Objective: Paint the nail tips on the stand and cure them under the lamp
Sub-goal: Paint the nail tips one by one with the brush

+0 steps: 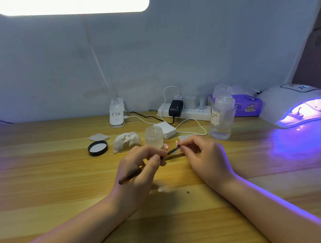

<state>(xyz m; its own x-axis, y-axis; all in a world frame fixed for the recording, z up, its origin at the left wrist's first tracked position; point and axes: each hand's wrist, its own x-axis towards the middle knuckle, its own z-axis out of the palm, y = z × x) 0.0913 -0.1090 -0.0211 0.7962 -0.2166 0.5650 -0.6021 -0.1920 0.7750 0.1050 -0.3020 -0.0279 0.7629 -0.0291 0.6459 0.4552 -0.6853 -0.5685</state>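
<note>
My left hand (139, 167) grips a dark brown brush (130, 176) like a pen, its tip pointing right toward a small pink nail tip (177, 143). My right hand (204, 154) pinches that nail tip, or its holder, at the fingertips. A second pink nail tip (166, 146) shows just left of it; what it stands on is hidden. The white curing lamp (292, 105) at the far right glows violet, with a small stand (298, 114) inside its opening.
On the wooden table (47, 183) lie a black jar lid (98, 147), a crumpled tissue (126, 140), an open frosted jar (154, 137), a clear pump bottle (221, 116), a power strip (185, 110) with cables, and a purple tissue pack (248, 105).
</note>
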